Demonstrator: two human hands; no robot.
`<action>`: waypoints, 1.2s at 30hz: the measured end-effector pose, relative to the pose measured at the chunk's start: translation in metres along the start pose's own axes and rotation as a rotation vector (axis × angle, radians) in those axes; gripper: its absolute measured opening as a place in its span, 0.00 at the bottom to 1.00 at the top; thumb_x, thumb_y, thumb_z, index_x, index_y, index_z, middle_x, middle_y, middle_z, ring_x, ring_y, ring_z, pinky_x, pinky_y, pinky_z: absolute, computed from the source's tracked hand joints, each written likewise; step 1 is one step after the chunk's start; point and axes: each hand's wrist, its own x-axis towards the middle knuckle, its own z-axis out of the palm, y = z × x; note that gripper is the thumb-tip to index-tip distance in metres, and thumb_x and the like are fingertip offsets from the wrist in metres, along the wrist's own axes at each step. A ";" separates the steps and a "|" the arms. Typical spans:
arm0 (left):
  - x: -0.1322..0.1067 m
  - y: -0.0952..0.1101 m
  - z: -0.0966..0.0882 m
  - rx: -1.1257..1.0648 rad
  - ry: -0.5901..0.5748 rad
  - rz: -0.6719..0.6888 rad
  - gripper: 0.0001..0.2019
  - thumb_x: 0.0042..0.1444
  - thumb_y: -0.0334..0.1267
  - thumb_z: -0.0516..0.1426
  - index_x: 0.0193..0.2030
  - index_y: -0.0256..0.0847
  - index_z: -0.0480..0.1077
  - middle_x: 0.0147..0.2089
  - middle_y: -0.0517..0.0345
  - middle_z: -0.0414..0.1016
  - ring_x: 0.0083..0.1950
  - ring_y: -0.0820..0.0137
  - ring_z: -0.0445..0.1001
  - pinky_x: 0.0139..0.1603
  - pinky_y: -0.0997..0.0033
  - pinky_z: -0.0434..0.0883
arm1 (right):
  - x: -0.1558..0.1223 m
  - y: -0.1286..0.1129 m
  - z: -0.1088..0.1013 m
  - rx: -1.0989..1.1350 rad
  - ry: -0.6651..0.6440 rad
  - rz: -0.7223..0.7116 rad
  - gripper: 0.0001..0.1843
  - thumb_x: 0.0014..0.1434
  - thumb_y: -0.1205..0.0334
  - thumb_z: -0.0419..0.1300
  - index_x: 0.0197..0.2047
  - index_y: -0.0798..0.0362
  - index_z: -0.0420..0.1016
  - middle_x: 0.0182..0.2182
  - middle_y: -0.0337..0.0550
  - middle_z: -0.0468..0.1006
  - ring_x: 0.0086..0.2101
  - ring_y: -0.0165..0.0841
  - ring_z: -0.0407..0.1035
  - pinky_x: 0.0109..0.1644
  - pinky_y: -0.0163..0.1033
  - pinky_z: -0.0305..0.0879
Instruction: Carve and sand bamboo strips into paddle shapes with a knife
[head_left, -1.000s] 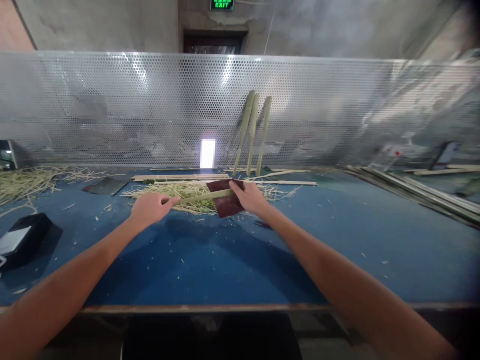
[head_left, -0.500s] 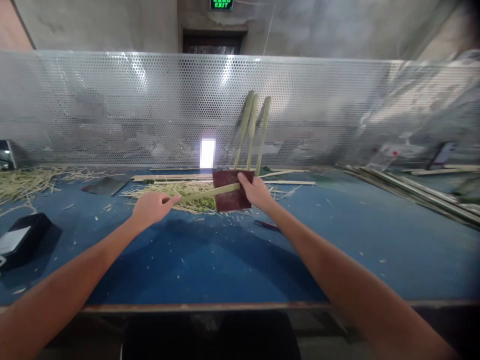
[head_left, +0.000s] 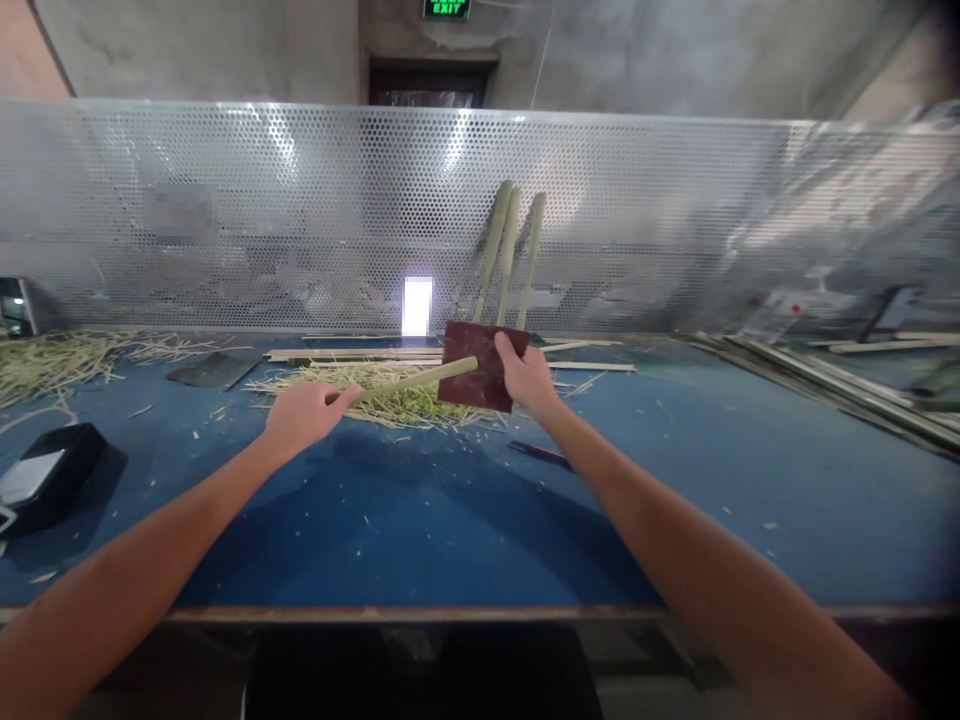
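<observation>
My left hand grips one end of a pale green bamboo strip, which points right across a heap of green-yellow shavings. My right hand pinches a dark red sheet of sandpaper at its right edge. The strip's far end lies against the front of the sheet, and I cannot tell whether the sheet wraps behind it. Both hands are above the blue workbench.
Several bamboo poles lean on a perforated metal screen behind the bench. Long strips lie behind the heap, with a stack at right. A thin dark tool, dark plate, black box and more shavings rest on the bench.
My right hand and the sandpaper have moved right and slightly up along the strip, toward its far end. My left hand and the strip have stayed nearly still.
</observation>
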 end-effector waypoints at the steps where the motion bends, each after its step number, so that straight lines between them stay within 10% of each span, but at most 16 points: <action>1: 0.000 0.000 0.000 0.001 0.002 -0.001 0.32 0.60 0.66 0.41 0.16 0.42 0.52 0.15 0.57 0.54 0.16 0.71 0.51 0.23 0.66 0.43 | -0.001 0.000 0.001 0.000 -0.006 0.002 0.29 0.60 0.34 0.48 0.27 0.50 0.70 0.23 0.46 0.75 0.31 0.43 0.71 0.40 0.45 0.66; 25: -0.001 0.001 -0.001 -0.033 0.001 0.005 0.32 0.60 0.66 0.43 0.16 0.42 0.52 0.15 0.58 0.54 0.17 0.70 0.52 0.24 0.66 0.43 | 0.000 0.000 -0.002 0.008 -0.069 -0.024 0.29 0.60 0.33 0.47 0.28 0.50 0.71 0.22 0.43 0.73 0.29 0.41 0.70 0.37 0.44 0.65; 36: -0.002 0.007 0.002 -0.316 -0.294 -0.098 0.32 0.58 0.67 0.45 0.20 0.41 0.66 0.18 0.57 0.68 0.18 0.71 0.66 0.24 0.70 0.59 | -0.003 -0.007 -0.004 -0.095 -0.049 -0.176 0.29 0.65 0.41 0.46 0.41 0.54 0.79 0.33 0.51 0.81 0.36 0.46 0.74 0.43 0.47 0.68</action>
